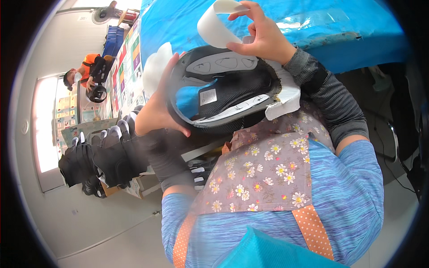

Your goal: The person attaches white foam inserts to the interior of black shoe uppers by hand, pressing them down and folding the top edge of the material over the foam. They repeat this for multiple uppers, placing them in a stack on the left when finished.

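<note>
My left hand (156, 107) is closed around the left end of a black oval shell-like piece (232, 120). Its thumb lies under the near rim and its fingers reach up the far side. Inside the piece show black mesh, a small white label (208, 97) and white strips with dark drawn marks. A white folded edge (285, 100) covers its right end. Above the piece, my right hand (268, 42) pinches a curled, smooth white strip (210, 27) between thumb and fingers. Another white sheet (157, 67) stands behind my left hand.
A blue-covered table (321, 22) lies at the far side. Several black pieces with grey loops (109, 149) hang or stand in a row at left. Farther off, a person in orange and black (89, 67) handles a black ring-shaped item (96, 94). A flower-patterned apron (263, 174) covers my front.
</note>
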Demonstrator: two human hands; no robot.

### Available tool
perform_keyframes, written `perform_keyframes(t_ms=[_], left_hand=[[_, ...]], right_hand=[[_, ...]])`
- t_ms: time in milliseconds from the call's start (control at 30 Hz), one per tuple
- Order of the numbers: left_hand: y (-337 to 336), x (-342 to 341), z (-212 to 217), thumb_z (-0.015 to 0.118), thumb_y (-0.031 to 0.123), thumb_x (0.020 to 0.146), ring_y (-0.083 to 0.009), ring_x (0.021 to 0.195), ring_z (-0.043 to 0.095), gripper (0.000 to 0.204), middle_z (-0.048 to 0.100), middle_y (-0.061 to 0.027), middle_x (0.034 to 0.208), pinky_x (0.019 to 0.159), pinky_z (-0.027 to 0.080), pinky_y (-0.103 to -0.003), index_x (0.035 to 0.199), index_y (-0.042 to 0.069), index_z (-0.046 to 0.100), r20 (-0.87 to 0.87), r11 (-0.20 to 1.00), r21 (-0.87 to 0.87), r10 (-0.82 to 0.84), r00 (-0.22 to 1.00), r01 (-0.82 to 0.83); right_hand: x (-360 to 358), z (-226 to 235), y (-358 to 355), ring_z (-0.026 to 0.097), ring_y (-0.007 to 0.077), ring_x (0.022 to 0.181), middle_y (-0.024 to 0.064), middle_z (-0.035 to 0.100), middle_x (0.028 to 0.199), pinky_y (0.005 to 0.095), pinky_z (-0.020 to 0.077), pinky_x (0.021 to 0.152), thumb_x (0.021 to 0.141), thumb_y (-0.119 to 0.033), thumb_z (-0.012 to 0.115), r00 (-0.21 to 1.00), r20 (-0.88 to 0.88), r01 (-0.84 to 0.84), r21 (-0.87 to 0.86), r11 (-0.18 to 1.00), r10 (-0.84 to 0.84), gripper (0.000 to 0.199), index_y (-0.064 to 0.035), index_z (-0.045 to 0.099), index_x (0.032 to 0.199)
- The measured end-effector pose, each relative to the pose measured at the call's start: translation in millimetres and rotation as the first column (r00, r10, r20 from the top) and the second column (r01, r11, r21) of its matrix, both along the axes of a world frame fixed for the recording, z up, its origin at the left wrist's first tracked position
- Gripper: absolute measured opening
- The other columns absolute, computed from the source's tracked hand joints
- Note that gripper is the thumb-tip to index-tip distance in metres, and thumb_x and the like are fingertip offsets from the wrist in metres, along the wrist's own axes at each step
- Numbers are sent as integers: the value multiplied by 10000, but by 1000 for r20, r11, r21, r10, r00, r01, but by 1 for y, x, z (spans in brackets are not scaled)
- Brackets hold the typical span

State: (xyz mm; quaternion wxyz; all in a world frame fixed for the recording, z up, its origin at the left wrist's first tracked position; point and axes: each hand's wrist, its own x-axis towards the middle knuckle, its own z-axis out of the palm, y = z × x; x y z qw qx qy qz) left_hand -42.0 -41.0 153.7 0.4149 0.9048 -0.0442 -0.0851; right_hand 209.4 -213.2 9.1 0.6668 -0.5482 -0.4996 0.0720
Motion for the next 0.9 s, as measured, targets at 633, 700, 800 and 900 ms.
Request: perform_keyframes(t_ms=[633, 700, 800, 900], left_hand=[[-3, -6, -26, 709, 7, 692, -148, 1029, 645, 688, 665, -92, 1240, 948, 493, -296, 1364, -40, 570, 287, 813, -179, 582, 761, -554], [-2, -6, -27, 711, 7, 692, -152, 1034, 644, 681, 661, -94, 1249, 955, 493, -301, 1357, -40, 575, 297, 816, -186, 578, 760, -547], [-2, -10, -29, 718, 5, 688, -153, 1043, 642, 689, 662, -91, 1240, 959, 494, -305, 1359, -40, 568, 318, 831, -179, 556, 768, -527], [-1, -12, -30, 764, 76, 674, -232, 1208, 624, 714, 492, -186, 1516, 1067, 464, -350, 1345, -70, 569, 288, 815, -167, 579, 763, -555]], right_hand=[[0, -1, 2, 604, 182, 696, 125, 614, 1174, 308, 517, 623, 712, -437, 909, 996, 37, 81, -10, 997, -81, 1033, 1, 299, 1422], [0, -5, 3, 573, 177, 678, 119, 611, 1175, 308, 505, 623, 713, -442, 909, 992, 69, 105, 32, 994, -107, 1035, -4, 298, 1423], [0, -4, 4, 558, 171, 671, 116, 609, 1175, 305, 499, 622, 714, -450, 909, 993, 72, 97, 11, 995, -97, 1043, -8, 292, 1429], [1, -4, 4, 543, 163, 660, 113, 607, 1177, 302, 491, 617, 715, -449, 909, 993, 73, 96, -7, 995, -95, 1046, -13, 286, 1434]])
